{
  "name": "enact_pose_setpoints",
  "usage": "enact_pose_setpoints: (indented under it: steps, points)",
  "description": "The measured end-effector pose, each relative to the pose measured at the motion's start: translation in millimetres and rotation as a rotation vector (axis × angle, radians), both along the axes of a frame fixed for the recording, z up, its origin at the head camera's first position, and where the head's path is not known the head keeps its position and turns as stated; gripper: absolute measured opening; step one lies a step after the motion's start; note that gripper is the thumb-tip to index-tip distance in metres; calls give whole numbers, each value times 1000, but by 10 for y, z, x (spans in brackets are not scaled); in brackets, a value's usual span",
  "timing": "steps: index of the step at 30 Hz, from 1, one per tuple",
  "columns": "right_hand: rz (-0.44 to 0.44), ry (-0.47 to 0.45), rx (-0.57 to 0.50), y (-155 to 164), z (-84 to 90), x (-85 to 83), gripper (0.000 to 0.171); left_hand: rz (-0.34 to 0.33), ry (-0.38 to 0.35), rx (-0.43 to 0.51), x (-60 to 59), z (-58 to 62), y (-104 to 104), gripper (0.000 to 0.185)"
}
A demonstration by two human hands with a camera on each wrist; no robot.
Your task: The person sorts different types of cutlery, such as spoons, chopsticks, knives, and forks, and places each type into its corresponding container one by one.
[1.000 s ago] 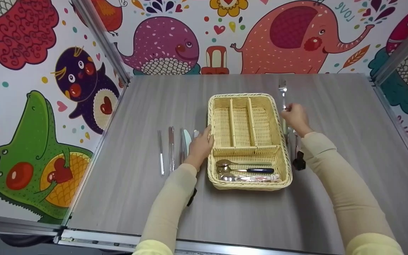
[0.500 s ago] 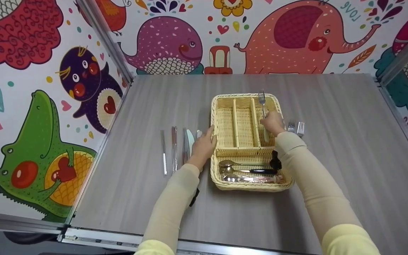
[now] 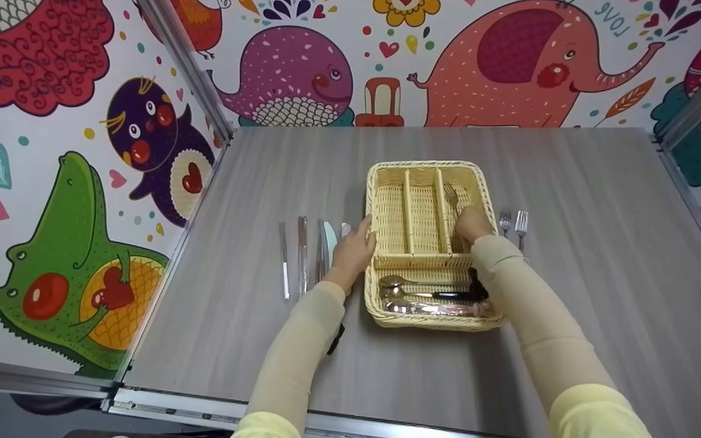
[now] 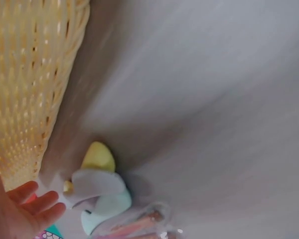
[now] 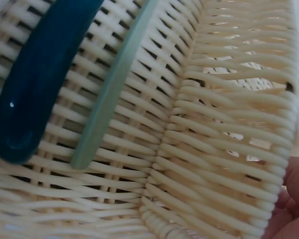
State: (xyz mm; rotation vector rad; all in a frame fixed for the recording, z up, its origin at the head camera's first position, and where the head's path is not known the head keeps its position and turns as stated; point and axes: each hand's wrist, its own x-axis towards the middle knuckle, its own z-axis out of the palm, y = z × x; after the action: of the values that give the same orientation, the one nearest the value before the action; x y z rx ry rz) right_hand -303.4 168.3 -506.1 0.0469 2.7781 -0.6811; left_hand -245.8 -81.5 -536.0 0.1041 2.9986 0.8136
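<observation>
On the grey counter [image 3: 600, 243], the fork [image 3: 451, 193] has gone lower in the far right slot of the basket [image 3: 429, 163], so it looks almost put away. The right hand [image 3: 473, 224] covers its handle (I can't tell if it grips); the left hand [image 3: 353, 250], fingers loose, touches the basket.

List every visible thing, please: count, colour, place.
Basket: one, yellow, table's middle
Spoons: three, mixed colours, basket's front compartment
Fork: one, silver, right rear compartment
Other forks: two, silver, right of basket
Knives: count unclear, partly mint, left of basket
Chopsticks: count unclear, silver and brown, beside knives
Table: one, grey, underneath
Walls: three, multicoloured, left, back, right
Rails: several, silver, wall corners
Wristpieces: two, black, wrists
Left hand: one, beige sleeve, basket's left rim
Right hand: one, beige sleeve, inside basket
</observation>
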Motion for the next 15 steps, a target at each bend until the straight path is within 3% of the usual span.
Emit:
enact_pose_setpoints:
  steps: [7,10,15]
  points:
    - [69,48,81,22,-110,-16,18,3,-3,-3,-1,-2,8,46]
    - [104,35,74,89,-291,-152,18,4,-11,-6,0,1,4,46]
    - [169,143,91,391,-1223,-695,15,6,-11,-9,7,11,-4,46]
